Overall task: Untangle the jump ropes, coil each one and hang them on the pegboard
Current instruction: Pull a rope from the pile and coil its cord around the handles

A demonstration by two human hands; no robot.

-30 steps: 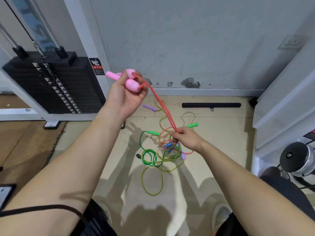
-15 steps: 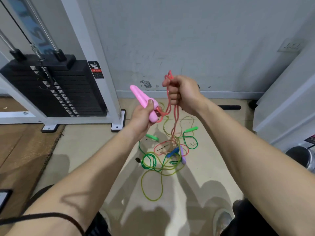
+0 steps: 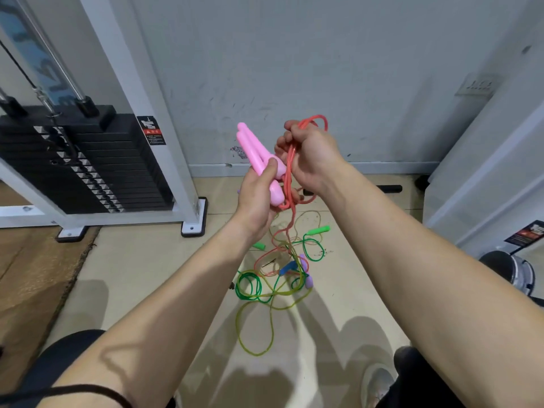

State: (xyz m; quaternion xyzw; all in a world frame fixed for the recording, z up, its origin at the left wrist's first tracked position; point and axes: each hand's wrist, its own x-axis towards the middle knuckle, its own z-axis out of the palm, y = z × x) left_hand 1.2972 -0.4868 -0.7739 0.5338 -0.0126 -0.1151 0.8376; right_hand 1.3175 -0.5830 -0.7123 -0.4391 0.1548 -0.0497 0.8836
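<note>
While L hand (image 3: 255, 197) grips both pink handles (image 3: 255, 151) side by side, tips up, R hand (image 3: 310, 156) is fisted round loops of the red rope (image 3: 290, 167), touching the handles. Rope tail drops to the floor (image 3: 147, 275) into a tangle (image 3: 276, 278) of green + yellow ropes w/ green, blue, purple handles. Weight stack (image 3: 82, 163) at left, by the wall.

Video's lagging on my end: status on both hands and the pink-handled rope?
Left hand grips both pink handles. Right hand grips coral cord loops. Cord's tail trails into floor tangle, not free.
</note>
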